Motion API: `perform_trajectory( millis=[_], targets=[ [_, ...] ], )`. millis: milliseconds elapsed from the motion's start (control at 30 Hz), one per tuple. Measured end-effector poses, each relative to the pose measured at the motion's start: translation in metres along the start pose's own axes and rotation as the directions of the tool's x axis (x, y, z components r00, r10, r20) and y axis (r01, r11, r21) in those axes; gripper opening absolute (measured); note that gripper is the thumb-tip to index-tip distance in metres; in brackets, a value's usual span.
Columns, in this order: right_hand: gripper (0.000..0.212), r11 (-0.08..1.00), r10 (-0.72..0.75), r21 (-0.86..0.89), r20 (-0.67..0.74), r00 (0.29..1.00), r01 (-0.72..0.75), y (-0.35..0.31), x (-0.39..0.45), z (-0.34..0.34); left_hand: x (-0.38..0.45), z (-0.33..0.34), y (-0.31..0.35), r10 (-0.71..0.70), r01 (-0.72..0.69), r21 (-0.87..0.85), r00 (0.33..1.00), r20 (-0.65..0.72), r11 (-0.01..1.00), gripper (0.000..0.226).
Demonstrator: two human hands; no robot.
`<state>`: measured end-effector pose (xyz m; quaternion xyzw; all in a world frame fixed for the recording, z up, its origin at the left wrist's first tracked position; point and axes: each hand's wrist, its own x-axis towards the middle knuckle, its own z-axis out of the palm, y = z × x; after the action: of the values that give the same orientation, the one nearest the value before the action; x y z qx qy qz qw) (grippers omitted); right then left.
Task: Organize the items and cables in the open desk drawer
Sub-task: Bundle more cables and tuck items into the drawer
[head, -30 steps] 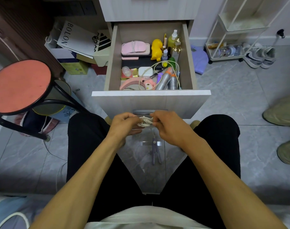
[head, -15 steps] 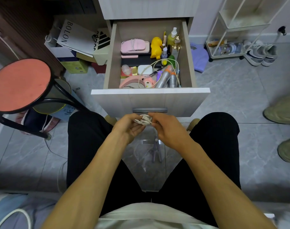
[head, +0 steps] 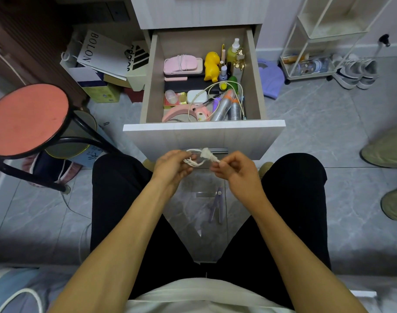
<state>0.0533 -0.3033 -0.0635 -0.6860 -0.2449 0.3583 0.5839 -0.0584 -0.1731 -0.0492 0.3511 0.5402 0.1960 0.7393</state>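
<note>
Two hands on one little white cable [head: 198,158], held low in front of the drawer [head: 204,127], which sits pulled out with everything else inside. A second ago both hands were bunched tight together over the bundle; now they've pulled apart a bit. The left hand [head: 173,164] has its fingers curled round the looped coil, and the right hand [head: 234,169] pinches the free end just past the plug, drawn out to the right. Looks to me like the wrap is being cinched or the tail is getting tucked, so this cable is nearly tidy but not back in the drawer yet. Another pale cable [head: 215,96] lies looped loose over the spray cans [head: 229,107] in there, probably next in line
</note>
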Motion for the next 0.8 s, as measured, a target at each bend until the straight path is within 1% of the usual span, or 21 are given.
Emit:
perform_trajectory(
  millis=[33, 100, 200, 267, 300, 367, 467, 533, 600, 667, 700, 800],
  targets=[
    [0.016, 0.997, 0.033, 0.076, -0.009, 0.999, -0.032, -0.004, 0.002, -0.001, -0.001, -0.004, -0.001, 0.026, -0.027, 0.041, 0.999, 0.034, 0.999, 0.004],
    [0.014, 0.989, 0.063, 0.135, -0.047, 0.997, -0.056, -0.011, 0.006, -0.003, -0.002, -0.01, -0.001, 0.061, -0.068, 0.115, 0.996, 0.07, 0.991, 0.008],
    [0.01, 0.992, 0.077, 0.105, -0.108, 0.991, -0.066, -0.012, 0.016, -0.005, -0.001, -0.017, 0.0, 0.107, -0.117, 0.212, 0.993, 0.058, 0.97, 0.011],
    [0.005, 0.997, 0.074, 0.02, -0.055, 0.996, -0.073, -0.009, 0.024, -0.005, -0.002, -0.02, 0.001, 0.112, -0.127, 0.237, 0.991, 0.076, 0.963, 0.011],
    [0.008, 0.997, 0.06, -0.055, -0.013, 0.998, -0.06, -0.009, 0.028, -0.006, -0.003, -0.02, 0.002, 0.106, -0.125, 0.235, 0.99, 0.094, 0.964, 0.011],
    [0.023, 0.981, 0.055, -0.193, 0.082, 0.995, -0.038, -0.008, 0.032, -0.005, -0.006, -0.02, 0.006, 0.088, -0.114, 0.222, 0.988, 0.125, 0.968, 0.011],
    [0.038, 0.955, 0.058, -0.297, 0.204, 0.977, 0.005, -0.011, 0.03, 0.001, -0.009, -0.023, 0.014, 0.084, -0.121, 0.231, 0.983, 0.164, 0.965, 0.011],
    [0.038, 0.906, 0.032, -0.413, 0.284, 0.958, 0.092, -0.011, 0.027, 0.004, -0.01, -0.027, 0.019, 0.078, -0.129, 0.252, 0.976, 0.202, 0.959, 0.01],
    [0.029, 0.846, 0.008, -0.501, 0.354, 0.935, 0.183, -0.008, 0.026, 0.007, -0.012, -0.029, 0.023, 0.062, -0.128, 0.269, 0.968, 0.242, 0.954, 0.011],
    [0.017, 0.781, -0.042, -0.566, 0.372, 0.927, 0.262, -0.004, 0.026, 0.01, -0.013, -0.029, 0.025, 0.048, -0.123, 0.274, 0.963, 0.264, 0.954, 0.013],
    [0.013, 0.767, -0.06, -0.582, 0.353, 0.934, 0.269, -0.002, 0.026, 0.012, -0.014, -0.028, 0.026, 0.037, -0.111, 0.268, 0.963, 0.267, 0.957, 0.014],
    [0.012, 0.829, -0.026, -0.536, 0.249, 0.968, 0.161, -0.002, 0.025, 0.014, -0.013, -0.031, 0.026, 0.017, -0.077, 0.25, 0.972, 0.235, 0.965, 0.014]
  ],
)
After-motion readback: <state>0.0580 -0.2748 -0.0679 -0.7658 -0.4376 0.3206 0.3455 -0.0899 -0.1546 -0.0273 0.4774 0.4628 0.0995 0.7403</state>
